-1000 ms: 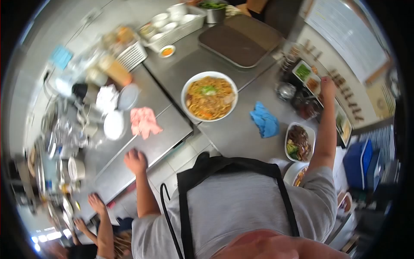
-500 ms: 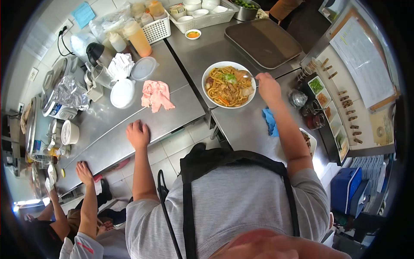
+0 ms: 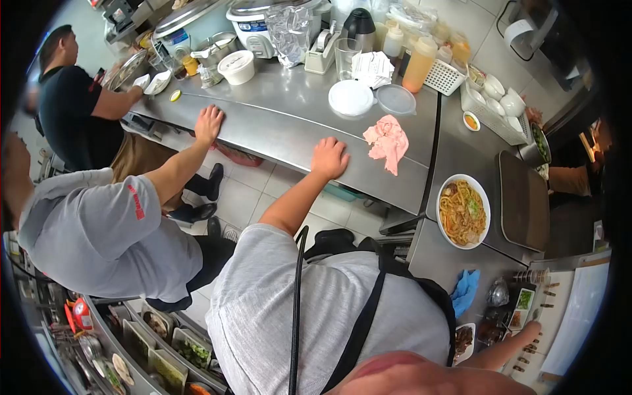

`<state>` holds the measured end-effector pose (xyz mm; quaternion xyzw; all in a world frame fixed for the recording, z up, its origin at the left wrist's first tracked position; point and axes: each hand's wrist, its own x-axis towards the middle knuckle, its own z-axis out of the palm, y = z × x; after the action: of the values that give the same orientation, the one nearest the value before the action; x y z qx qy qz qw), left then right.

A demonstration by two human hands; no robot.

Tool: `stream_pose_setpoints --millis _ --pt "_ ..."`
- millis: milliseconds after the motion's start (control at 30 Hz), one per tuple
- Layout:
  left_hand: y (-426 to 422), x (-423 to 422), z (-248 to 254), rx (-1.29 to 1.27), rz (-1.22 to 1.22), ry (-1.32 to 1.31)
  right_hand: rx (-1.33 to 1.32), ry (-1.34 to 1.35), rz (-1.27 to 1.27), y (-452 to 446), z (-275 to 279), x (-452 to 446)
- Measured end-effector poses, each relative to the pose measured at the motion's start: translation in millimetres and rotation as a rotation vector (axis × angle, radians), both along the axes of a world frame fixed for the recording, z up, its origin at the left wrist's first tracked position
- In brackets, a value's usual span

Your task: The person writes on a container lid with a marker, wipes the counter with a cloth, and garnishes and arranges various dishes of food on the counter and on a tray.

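Observation:
My left hand rests palm down on the front edge of the steel counter, fingers stretched out, left of a crumpled pink cloth. At the far lower right, my right hand is closed beside the black tray of garnishes. A small grey tip, seemingly the spoon, sticks up from its fingers; most of it is hidden. A white bowl of noodles, meat and chopped greens stands on the counter between my hands, with no spoon in it.
A brown tray lies right of the bowl. A blue cloth and a dish of dark food are nearer me. Lids, sauce bottles and rice cookers line the back. Two co-workers stand left, one leaning a hand on the counter.
The view has swung left. My right hand has left the noodle bowl, taking the spoon out, and moved to the garnish tray. My left hand stays on the counter edge.

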<state>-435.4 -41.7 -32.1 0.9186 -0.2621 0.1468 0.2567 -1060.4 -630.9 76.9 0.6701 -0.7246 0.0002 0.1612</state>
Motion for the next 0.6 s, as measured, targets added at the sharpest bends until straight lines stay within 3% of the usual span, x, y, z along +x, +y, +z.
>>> stream_pose_setpoints --millis 33,100,333,433,533,600 --pt "-0.2 1.5 -0.5 -0.005 -0.001 0.001 0.043 -0.053 -0.168 -10.3 -8.9 -22.5" --pt "-0.5 1.9 -4.1 -0.010 -0.007 0.003 0.056 -0.059 -0.187 -25.1 -27.1 -52.1" --pt "-1.5 2.9 -6.1 0.033 -0.022 -0.026 0.311 -0.348 -0.037 56.6 -21.5 -3.4" --pt "-3.5 0.2 -3.0 0.035 -0.026 -0.028 0.313 -0.323 -0.047 96.8 7.8 35.9" --pt "-3.9 -5.5 6.0 0.074 -0.004 -0.028 0.306 -0.161 0.200 30.7 -41.3 -24.4" --pt "-3.5 -4.3 4.6 0.058 -0.014 -0.033 0.304 -0.343 0.173 30.1 -48.2 -26.6"
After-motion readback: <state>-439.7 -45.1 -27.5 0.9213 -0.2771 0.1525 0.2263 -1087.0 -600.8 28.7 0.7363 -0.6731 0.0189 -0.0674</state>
